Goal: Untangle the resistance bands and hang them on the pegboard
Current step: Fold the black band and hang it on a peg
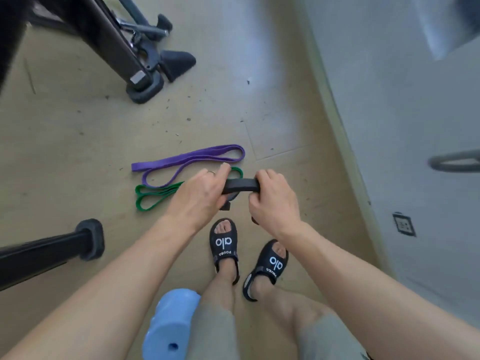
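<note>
Black band [241, 185] stretched between my hands: left hand [201, 196], right hand [272, 201] both gripped it. Best pull slow, find twist first.

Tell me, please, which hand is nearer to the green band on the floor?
Left. The left hand overlaps the green band in view, covering its middle. The right hand is farther right, gripping the other end of the black band.
</note>
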`<control>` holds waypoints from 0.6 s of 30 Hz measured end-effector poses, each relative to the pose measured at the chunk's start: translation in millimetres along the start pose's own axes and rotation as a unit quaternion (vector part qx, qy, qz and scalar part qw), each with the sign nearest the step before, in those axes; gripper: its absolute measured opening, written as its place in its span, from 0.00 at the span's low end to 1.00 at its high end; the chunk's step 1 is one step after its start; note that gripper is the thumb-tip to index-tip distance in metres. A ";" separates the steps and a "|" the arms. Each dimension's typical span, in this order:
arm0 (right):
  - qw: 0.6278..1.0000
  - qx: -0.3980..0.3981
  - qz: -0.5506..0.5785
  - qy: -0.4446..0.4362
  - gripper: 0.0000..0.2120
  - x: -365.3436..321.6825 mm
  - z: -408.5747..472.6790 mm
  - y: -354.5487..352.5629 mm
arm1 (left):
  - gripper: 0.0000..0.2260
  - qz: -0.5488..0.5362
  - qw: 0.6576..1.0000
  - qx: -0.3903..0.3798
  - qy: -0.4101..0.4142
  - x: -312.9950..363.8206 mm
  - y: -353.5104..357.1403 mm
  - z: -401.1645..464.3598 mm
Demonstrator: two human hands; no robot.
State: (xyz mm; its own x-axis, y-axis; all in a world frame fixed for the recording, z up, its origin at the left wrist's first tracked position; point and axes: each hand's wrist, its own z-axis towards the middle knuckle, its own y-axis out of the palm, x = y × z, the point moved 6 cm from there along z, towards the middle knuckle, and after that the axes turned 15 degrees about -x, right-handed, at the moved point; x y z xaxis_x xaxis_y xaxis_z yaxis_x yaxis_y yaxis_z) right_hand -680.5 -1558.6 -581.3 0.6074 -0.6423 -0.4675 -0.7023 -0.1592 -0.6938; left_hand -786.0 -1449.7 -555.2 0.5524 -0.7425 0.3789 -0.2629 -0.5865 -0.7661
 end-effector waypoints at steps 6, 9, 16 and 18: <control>0.995 0.091 -0.021 0.018 0.07 -13.0 -122.5 -141.9 | 0.08 0.034 0.990 -0.048 0.131 135.1 -122.2 -48.7; 0.988 0.135 -0.057 0.053 0.07 -14.1 -180.8 -198.8 | 0.07 0.071 0.971 -0.064 0.218 204.2 -175.5 -73.7; 0.958 0.238 0.162 -0.009 0.17 -33.8 -315.8 -304.1 | 0.12 0.140 0.916 -0.051 0.372 342.5 -256.0 -126.4; 0.947 0.203 0.248 0.009 0.16 -29.1 -339.9 -315.6 | 0.10 0.155 0.898 -0.053 0.409 372.7 -268.5 -138.8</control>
State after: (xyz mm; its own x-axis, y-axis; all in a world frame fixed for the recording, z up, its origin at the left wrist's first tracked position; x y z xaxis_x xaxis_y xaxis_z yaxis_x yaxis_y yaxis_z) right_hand -602.6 -1744.5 -162.5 0.2312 -0.5754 -0.7846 -0.6973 0.4644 -0.5460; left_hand -619.3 -1613.9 -136.2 -0.3155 -0.8392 0.4430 -0.4008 -0.3053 -0.8638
